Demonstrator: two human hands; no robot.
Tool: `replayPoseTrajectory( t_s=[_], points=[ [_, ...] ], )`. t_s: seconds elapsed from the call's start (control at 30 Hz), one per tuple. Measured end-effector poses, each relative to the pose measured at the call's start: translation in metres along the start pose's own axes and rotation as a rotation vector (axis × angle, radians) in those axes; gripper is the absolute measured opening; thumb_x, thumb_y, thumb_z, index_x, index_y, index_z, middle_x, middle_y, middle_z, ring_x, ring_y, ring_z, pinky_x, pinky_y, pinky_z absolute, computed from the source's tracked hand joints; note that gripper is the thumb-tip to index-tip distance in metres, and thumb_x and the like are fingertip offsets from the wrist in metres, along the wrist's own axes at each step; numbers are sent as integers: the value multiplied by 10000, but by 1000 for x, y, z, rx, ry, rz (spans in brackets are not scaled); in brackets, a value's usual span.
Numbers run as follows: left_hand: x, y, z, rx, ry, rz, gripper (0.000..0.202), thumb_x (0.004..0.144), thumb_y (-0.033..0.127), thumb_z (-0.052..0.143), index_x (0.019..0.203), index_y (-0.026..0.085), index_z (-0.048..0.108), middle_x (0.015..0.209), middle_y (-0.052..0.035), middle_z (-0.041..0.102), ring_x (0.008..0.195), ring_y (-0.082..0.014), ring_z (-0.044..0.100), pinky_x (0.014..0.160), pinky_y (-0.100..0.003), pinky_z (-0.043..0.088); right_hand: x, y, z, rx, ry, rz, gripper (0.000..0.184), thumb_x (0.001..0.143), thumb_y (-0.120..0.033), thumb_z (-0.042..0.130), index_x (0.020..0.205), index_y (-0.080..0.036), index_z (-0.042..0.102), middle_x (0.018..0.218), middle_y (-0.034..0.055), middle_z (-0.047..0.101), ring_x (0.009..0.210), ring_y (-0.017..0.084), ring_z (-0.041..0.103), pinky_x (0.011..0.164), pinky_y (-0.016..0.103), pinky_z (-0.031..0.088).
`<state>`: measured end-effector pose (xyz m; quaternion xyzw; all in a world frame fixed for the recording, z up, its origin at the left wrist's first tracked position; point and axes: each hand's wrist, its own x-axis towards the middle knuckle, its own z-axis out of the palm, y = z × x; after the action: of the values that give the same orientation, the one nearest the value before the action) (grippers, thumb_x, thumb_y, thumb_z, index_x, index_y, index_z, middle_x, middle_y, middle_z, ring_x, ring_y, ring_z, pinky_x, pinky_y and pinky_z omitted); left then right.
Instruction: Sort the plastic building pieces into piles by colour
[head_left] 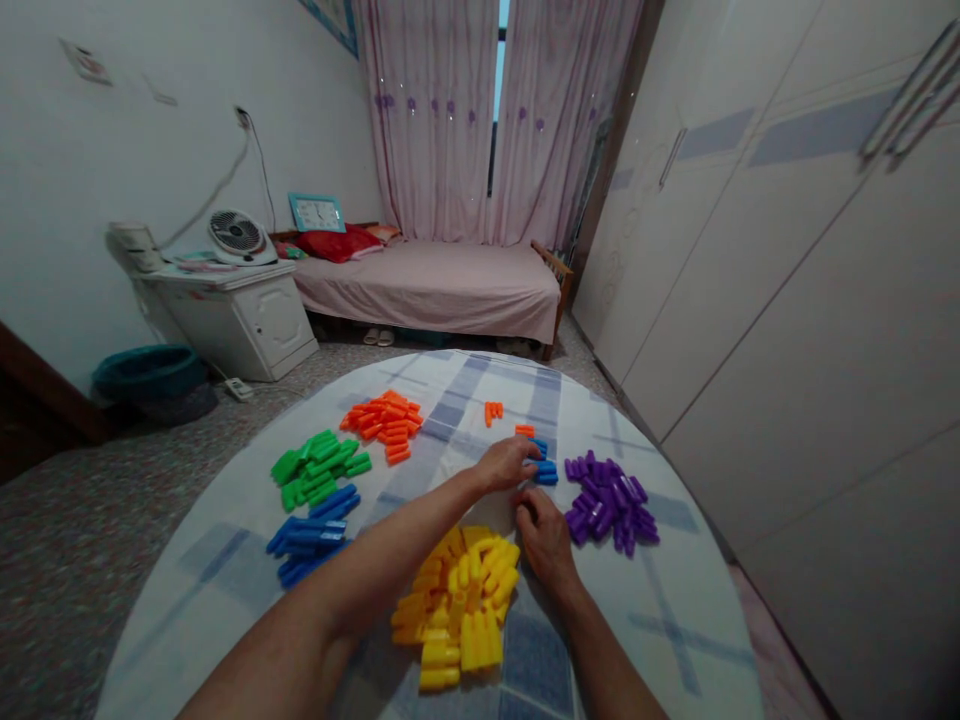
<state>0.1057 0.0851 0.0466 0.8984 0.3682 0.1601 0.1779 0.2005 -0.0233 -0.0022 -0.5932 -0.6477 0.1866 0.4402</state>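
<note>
My left hand reaches to the middle right of the table, its bent fingers closed on the edge of the blue plastic building blocks. Just nearer to me, my right hand rests with fingers curled in; whether anything is inside them is hidden. An orange block lies right behind the blue ones, and another small orange piece stands farther back. The yellow block pile sits below my left forearm. To the right of my right hand is the purple block pile.
On the table's left are an orange pile, a green pile and a blue pile. The round table has a checked cloth. Beyond it stand a bed, a white cabinet and a wardrobe.
</note>
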Motion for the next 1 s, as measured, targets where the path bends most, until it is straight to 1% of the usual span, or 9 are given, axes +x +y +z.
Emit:
replayPoseTrajectory(
  t_s=[0.13,0.27,0.4,0.5,0.57,0.63,0.8,0.9,1.0],
  points=[
    [23,8,16,124,-93,12,339,762,359,598,1066,210,616,1078,-59,619,997,-199,577,838,-280,457,1,2,2,-14,15,26,187,769,-196,398,787,-182,583,808,46,626,787,183,568,711,281,408],
    [32,7,26,154,-108,-6,376,710,344,642,1055,198,613,1064,-81,612,995,-230,572,821,-312,460,0,3,2,-19,5,30,191,768,-182,391,792,-185,580,817,43,625,794,181,566,709,276,402],
    [29,3,27,153,-86,-25,405,711,321,632,1098,211,597,1084,-77,608,1008,-222,569,846,-308,455,0,2,1,-10,-11,24,194,783,-183,386,798,-186,579,824,40,622,806,179,563,723,278,403],
    [15,0,18,135,-39,-69,442,741,334,601,1164,210,565,1113,-76,603,1018,-211,566,873,-302,448,0,2,0,-5,-26,16,194,792,-200,389,795,-184,582,814,42,620,793,180,561,727,284,409],
    [-2,-4,8,90,21,-100,443,748,321,594,1174,204,560,1086,-66,612,991,-198,574,867,-292,453,0,1,-1,0,-36,13,201,790,-209,392,799,-180,591,816,46,623,795,182,565,739,291,414],
    [-28,-9,-5,31,95,-118,428,746,298,597,1161,200,567,1029,-49,623,947,-180,581,851,-278,459,0,1,-2,9,-44,11,216,789,-217,394,817,-178,605,831,50,630,813,186,571,758,298,418],
    [-115,-24,-41,34,245,-140,409,761,263,583,1159,173,555,983,-54,610,901,-170,566,832,-288,463,2,1,-4,18,-57,32,241,788,-249,406,845,-170,626,858,59,637,833,192,581,774,308,423],
    [-166,-36,-59,124,277,-225,383,775,249,561,1150,175,548,1026,-73,601,956,-193,551,869,-320,451,2,0,-5,11,-60,34,252,783,-264,404,844,-168,629,849,60,637,819,192,584,766,309,426],
    [-205,-51,-73,220,258,-319,370,790,276,547,1146,178,557,1074,-94,594,1018,-230,535,905,-368,434,2,-1,-5,-3,-52,38,256,776,-270,404,843,-172,631,855,59,640,818,191,584,764,310,428]
  ],
)
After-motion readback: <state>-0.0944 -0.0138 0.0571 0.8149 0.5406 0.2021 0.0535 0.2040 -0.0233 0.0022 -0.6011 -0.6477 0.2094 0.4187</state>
